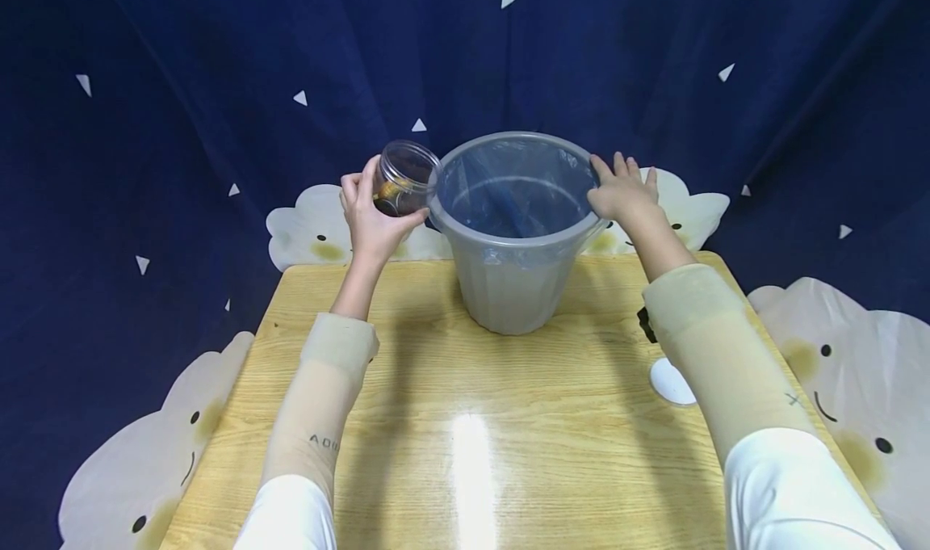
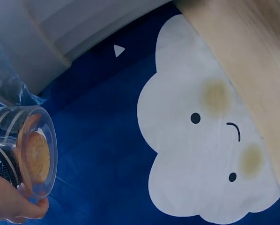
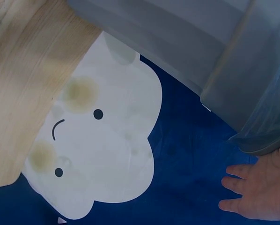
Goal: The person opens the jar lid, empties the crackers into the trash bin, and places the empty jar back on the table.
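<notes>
In the head view my left hand [image 1: 374, 217] grips a clear plastic jar [image 1: 408, 165], its fingers and thumb wrapped round the sides. The jar is tilted, its open mouth beside the left rim of a grey bin [image 1: 508, 291]. Something yellow-orange and dark things lie inside the jar; a round orange piece [image 2: 38, 157] shows through its end in the left wrist view. A thin clear bag lines the bin and folds over its rim. My right hand [image 1: 625, 191] rests on the bin's right rim, fingers spread and straight, as the right wrist view also shows.
The bin stands near the far edge of a wooden table [image 1: 523, 445]. A white round disc [image 1: 672, 382] lies on the table by the right forearm. Behind hangs a dark blue curtain [image 1: 291, 33] with white triangles and cloud faces.
</notes>
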`<action>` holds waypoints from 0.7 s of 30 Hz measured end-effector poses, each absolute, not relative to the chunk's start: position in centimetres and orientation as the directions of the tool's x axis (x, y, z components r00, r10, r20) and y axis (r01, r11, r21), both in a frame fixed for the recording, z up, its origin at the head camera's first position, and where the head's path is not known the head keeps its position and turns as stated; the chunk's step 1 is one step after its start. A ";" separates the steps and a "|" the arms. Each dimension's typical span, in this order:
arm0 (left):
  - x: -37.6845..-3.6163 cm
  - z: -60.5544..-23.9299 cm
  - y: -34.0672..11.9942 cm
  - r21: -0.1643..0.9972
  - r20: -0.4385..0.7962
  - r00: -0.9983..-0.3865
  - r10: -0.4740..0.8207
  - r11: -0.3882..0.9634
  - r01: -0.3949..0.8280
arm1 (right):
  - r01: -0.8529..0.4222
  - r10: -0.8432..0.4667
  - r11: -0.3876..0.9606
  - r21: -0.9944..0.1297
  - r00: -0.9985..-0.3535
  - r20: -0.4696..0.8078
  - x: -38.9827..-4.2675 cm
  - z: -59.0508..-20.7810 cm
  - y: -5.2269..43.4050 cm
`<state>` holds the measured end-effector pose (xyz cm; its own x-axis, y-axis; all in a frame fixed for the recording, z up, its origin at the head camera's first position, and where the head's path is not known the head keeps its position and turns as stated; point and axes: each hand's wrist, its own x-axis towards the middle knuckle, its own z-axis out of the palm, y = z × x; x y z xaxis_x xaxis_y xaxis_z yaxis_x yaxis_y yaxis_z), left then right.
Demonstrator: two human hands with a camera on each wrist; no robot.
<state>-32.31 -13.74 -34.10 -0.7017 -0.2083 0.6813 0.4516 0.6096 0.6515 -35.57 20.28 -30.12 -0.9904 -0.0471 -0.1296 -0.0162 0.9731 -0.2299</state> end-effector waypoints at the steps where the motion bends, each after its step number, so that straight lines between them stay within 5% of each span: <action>1: -32.3 -33.9 -13.7 0.651 0.675 -0.708 -0.206 0.616 0.442 | -0.016 -0.047 0.973 -0.228 -0.991 -0.129 -35.6 -30.1 20.2; 21: -33.2 -30.9 -12.7 0.547 0.622 -0.781 -0.057 0.746 0.381 | -0.013 -0.043 0.973 -0.229 -0.991 -0.126 -35.6 -30.1 20.3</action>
